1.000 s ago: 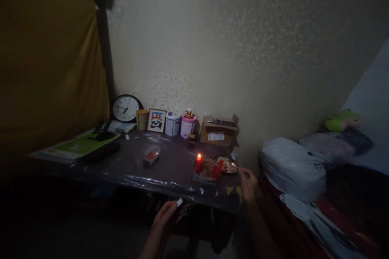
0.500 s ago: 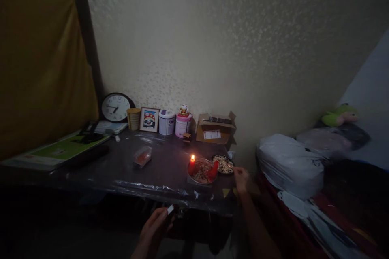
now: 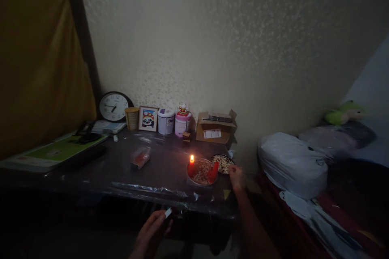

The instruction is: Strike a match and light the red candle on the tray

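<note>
My left hand (image 3: 152, 228), low in front of the table edge, is closed around a small white-faced box that looks like a matchbox (image 3: 168, 213). At the right rim of a dish of pale matchsticks (image 3: 221, 161), my right hand (image 3: 237, 177) has its fingers pinched together; whatever they hold is hidden. Left of that dish stands a round tray (image 3: 200, 181) with brownish bits in it. A lit red candle (image 3: 191, 168) rises at the tray's left side, and a red, unlit object (image 3: 213, 172) leans at its right.
On the plastic-covered table (image 3: 121, 170) lies a clear-wrapped packet (image 3: 140, 157). Along the wall stand a clock (image 3: 113, 106), a framed panda picture (image 3: 148, 119), two tubs (image 3: 166, 122) and a cardboard box (image 3: 212, 131). White bags (image 3: 291, 164) lie to the right.
My right hand has moved slightly left, over the rim of the matchstick dish. A small glow at its fingertips no longer shows. My left hand has shifted slightly down and left with the matchbox.
</note>
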Demonstrator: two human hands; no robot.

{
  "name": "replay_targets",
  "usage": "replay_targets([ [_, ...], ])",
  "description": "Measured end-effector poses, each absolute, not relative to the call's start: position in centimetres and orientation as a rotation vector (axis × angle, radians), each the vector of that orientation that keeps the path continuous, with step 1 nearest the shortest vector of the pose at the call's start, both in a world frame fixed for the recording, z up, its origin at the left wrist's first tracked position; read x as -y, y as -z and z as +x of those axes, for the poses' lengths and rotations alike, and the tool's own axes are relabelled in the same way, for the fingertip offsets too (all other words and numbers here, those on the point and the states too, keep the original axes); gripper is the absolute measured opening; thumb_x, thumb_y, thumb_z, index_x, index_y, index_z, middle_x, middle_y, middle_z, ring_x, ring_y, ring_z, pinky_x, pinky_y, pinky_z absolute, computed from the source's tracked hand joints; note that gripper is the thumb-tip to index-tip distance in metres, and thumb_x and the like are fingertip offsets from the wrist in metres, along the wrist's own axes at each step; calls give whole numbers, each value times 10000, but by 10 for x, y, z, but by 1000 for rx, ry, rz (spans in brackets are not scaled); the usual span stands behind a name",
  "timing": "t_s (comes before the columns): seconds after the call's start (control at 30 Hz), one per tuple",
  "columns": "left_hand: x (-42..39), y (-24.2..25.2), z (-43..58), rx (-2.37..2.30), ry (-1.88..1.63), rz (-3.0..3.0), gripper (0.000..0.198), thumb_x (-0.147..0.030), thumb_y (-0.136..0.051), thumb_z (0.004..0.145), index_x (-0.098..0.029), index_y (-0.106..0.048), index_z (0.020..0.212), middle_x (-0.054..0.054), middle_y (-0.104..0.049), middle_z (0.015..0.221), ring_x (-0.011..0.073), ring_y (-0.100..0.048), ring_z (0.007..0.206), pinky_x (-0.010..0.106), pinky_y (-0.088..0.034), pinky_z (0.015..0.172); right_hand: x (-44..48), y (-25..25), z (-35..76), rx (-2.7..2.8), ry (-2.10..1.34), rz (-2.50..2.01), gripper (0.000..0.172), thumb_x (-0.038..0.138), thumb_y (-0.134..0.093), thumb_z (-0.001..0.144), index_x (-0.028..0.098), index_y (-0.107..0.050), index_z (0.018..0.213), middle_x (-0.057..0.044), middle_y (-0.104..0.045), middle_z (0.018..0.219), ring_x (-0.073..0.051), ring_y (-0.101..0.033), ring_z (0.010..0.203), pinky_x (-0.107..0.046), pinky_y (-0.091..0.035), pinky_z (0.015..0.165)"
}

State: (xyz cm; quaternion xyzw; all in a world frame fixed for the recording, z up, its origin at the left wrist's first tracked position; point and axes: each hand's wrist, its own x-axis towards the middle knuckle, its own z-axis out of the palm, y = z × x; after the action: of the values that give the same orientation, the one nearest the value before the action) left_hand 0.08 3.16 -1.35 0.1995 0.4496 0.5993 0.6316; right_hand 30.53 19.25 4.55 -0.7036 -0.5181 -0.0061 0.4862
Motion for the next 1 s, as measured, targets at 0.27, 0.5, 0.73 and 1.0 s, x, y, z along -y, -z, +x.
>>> replay_targets([
  [0.27, -25, 3, 2, -962, -1344, 496, 352, -486, -702, 527, -196, -656, 722, 53, -674, 736, 240, -609, 771, 385, -424, 778, -141, -64, 298, 1290, 19, -1550, 345, 445, -448, 741, 180, -665, 698, -73, -623, 699, -202, -562, 674, -297, -421, 642],
  [0.5, -11, -14, 2, -852, -1247, 652, 239, -396, -672, 645, -189, -647, 761, 21, -655, 716, 193, -596, 747, 298, -437, 725, -50, -76, 206, 1709, -345, -1318, 231, 341, -483, 821, 236, -633, 682, -10, -628, 699, -168, -592, 683, -251, -456, 662],
  [0.73, -14, -11, -2, -1006, -1275, 930, 283, -391, -729, 570, -179, -672, 749, 45, -683, 788, 231, -582, 827, 298, -442, 760, -11, -56, 146, 1868, -561, -1173, 190, 202, -573, 787, 259, -619, 962, -32, -611, 1045, -191, -571, 984, -285, -442, 871],
  [1.0, -15, -9, -4, -1020, -1214, 1022, 329, -426, -721, 565, -174, -648, 765, 31, -662, 739, 214, -594, 761, 294, -465, 713, -13, -34, 152, 1939, -599, -1130, 117, 188, -553, 795, 214, -618, 889, -38, -624, 927, -163, -605, 885, -239, -475, 796],
])
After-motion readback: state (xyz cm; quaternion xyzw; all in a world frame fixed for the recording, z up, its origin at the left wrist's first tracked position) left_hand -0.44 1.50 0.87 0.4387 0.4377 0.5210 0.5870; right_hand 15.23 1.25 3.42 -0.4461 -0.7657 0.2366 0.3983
